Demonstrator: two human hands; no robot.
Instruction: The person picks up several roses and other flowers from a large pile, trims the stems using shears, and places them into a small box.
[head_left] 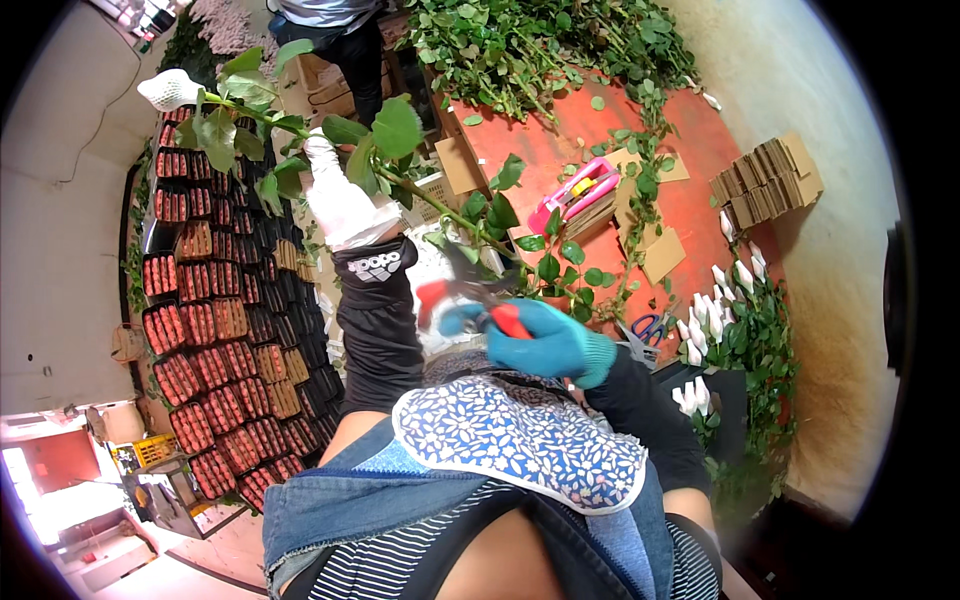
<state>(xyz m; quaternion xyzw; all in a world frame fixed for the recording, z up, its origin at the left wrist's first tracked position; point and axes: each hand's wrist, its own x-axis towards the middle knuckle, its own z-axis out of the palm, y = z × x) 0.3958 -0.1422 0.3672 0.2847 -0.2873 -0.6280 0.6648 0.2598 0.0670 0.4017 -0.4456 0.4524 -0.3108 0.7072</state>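
My left hand (pixel 340 195), in a white glove, is closed around a long leafy rose stem (pixel 432 202). The stem slants from upper left down to the middle, and its bud, in a white net sleeve (pixel 170 90), points to the far left. My right hand (pixel 550 342) wears a teal glove and grips pruning shears (pixel 512 320) with red handles. The blades are smeared by motion close to the lower end of the stem, so whether they touch it I cannot tell.
A red table (pixel 685 130) bears a heap of leafy stems (pixel 560 50), a pink tape dispenser (pixel 580 192), blue-handled scissors (pixel 650 328) and stacked cardboard (pixel 768 183). White-sleeved roses (pixel 705 320) stand at right. Rows of dark crates (pixel 200 370) fill the left; another person (pixel 335 30) stands beyond.
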